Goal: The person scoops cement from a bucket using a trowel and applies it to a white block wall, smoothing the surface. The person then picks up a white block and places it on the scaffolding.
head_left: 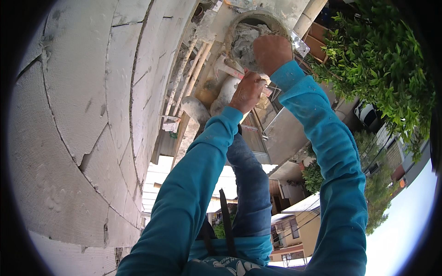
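Note:
My left hand (246, 92) is closed on a pale tool with worn red paint (233, 71), just below a round bucket (234, 25) of lumpy grey paste (245, 42). My right hand (271, 53) is curled over the bucket's right side, knuckles up; what it grips is hidden under it. A toothed metal piece (299, 44) shows just right of that hand. My shoes (195, 109), coated in pale dust, are below the bucket on a narrow, dirty platform.
A wall of large pale blocks (83, 115) rises at the left, with bamboo poles (186, 73) along it. Leafy branches (377, 64) hang at the right. Beyond the platform's edge, far below, are a parked vehicle (366, 115) and houses (287, 230).

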A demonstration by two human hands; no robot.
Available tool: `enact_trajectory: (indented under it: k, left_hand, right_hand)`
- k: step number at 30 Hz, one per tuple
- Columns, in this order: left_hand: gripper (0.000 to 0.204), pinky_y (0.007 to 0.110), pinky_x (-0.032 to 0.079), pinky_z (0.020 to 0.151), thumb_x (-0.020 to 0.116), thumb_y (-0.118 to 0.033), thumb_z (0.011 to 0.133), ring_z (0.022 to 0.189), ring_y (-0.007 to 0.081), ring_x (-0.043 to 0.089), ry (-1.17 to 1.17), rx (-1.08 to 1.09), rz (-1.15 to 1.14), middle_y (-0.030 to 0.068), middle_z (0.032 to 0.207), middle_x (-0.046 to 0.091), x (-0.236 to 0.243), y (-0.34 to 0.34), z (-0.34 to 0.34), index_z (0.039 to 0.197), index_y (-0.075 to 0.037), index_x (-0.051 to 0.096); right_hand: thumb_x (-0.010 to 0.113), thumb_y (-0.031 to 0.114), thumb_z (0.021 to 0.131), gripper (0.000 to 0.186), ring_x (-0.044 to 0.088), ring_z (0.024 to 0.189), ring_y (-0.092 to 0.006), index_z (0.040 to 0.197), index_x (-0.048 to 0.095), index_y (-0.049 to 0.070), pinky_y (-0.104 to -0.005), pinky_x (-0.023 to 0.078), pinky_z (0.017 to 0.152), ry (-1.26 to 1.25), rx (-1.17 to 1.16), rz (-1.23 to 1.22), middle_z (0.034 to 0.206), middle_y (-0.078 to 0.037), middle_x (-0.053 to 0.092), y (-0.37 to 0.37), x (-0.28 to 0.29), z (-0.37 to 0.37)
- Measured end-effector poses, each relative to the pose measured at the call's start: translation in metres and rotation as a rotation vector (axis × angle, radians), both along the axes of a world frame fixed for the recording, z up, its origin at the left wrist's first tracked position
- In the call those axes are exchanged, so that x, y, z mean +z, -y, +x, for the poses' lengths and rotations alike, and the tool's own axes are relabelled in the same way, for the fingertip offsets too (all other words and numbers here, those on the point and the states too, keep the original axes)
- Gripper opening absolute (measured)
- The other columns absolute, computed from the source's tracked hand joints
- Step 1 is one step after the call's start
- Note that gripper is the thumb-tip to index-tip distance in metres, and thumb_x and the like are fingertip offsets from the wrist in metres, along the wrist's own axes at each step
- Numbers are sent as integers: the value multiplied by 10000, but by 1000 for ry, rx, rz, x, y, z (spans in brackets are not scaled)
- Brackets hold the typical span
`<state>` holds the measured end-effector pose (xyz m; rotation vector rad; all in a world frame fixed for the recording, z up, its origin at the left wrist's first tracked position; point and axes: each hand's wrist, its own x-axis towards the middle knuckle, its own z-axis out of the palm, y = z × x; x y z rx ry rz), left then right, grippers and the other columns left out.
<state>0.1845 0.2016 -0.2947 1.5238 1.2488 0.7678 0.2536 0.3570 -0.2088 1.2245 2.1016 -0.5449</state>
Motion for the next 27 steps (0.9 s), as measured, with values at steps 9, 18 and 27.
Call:
enact_trajectory:
  k: [9,18,27]
  left_hand:
    - [185,436,474,832,601,3,796,927,319,555,-153,49,98,124,909,566,14,-18,-7,964,-42,664]
    - [249,418,485,867,674,-185,837,984,339,583,-245,398,20,150,1016,613,-27,-109,-49,1049,-54,675]
    - [539,367,459,971,679,-317,855,1124,332,585,-23,375,-563,228,1232,597,-77,-106,-61,1248,34,568]
  right_hand:
    - [642,230,850,357,666,827,-348,1175,608,84,-446,532,722,-171,-109,60,890,-170,679,10,92,96]
    - [661,169,874,433,691,913,-327,1283,569,60,-376,531,745,-188,-866,50,1053,-223,673,43,215,127]
    - [542,165,907,514,668,850,-382,1404,416,131,-469,544,721,191,-132,72,960,-217,650,26,79,99]
